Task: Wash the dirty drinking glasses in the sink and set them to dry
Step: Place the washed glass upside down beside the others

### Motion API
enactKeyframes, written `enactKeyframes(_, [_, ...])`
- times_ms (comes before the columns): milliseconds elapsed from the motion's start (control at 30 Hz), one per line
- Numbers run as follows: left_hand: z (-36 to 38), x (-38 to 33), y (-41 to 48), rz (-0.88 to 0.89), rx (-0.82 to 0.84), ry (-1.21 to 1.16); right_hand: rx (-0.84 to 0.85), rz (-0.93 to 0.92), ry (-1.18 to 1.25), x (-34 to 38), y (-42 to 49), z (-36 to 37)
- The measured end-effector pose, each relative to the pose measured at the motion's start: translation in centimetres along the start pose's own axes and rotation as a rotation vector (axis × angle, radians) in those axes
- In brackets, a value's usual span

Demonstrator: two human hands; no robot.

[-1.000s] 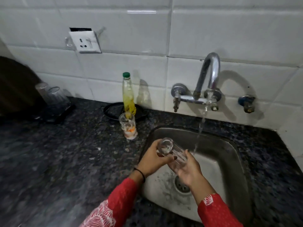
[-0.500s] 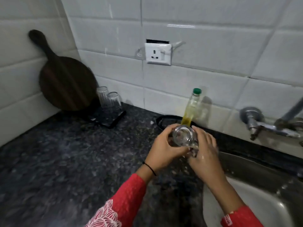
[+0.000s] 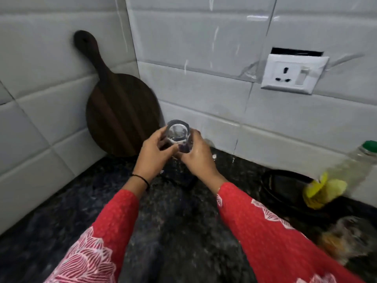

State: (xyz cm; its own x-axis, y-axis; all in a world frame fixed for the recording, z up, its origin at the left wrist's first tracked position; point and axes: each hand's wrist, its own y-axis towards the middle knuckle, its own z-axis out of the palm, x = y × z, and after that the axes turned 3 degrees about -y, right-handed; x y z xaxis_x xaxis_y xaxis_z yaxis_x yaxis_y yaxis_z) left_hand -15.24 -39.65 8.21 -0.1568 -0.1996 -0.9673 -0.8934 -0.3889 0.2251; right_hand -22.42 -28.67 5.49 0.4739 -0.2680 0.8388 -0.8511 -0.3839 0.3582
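Two-handed, leaning over a dark speckled stone bench (image 3: pixel 51 221) and facing a white tiled wall (image 3: pixel 204 37). Looking past red patterned sleeves (image 3: pixel 265 231) at a round dark wooden chopping board (image 3: pixel 120 115) propped upright in the corner. Leaving off to the right a blurred bottle (image 3: pixel 346 172) of yellow liquid with a green cap, a black round dish (image 3: pixel 285 184) just beside it, a white wall socket (image 3: pixel 293 75) higher up, and nearest the camera a second glass (image 3: pixel 344 237), too smeared to read beyond an orange tinge.

Holding the clear drinking glass (image 3: pixel 177 133) in the air over the back of the bench, in front of the chopping board's lower right edge and well apart from the bottle; seeing no sink anywhere in view. Curling the left grip (image 3: pixel 155 152) round its left side, thumb and fingers pressing on the wall of it. Clamping the right grip (image 3: pixel 195 158) on the opposite side, fingers wrapped round the body. Pointing one round end toward the camera, and failing to tell mouth from base.

Judging it light, stiff and brittle, probably wet and therefore slick against bare skin. Favouring a hold round the middle of the body, thumb opposing fingers, rather than pinching at the thin rim. Expecting trouble from any knock against hard stone or tile, so advising a slow, level lowering and letting go only after touching down flat.
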Motion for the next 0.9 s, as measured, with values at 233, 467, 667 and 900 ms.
enactKeyframes(233, [-4.6, 9.0, 4.3, -0.218, -0.086, -0.051, 0.027, 0.181, 0.008, -5.1, 3.3, 7.9])
enactKeyframes(467, [-3.4, 12.1, 3.8, -0.293, -0.114, -0.126, 0.066, 0.166, -0.039, -8.2, 3.4, 9.0])
enactKeyframes(667, [-3.1, 13.0, 3.5, -0.298, -0.143, -0.159, 0.093, 0.155, -0.124, -8.6, 3.3, 9.1])
enactKeyframes(900, [-2.5, 12.8, 3.5, -0.289, -0.167, -0.118, 0.120, 0.216, -0.123, -8.6, 3.2, 9.7])
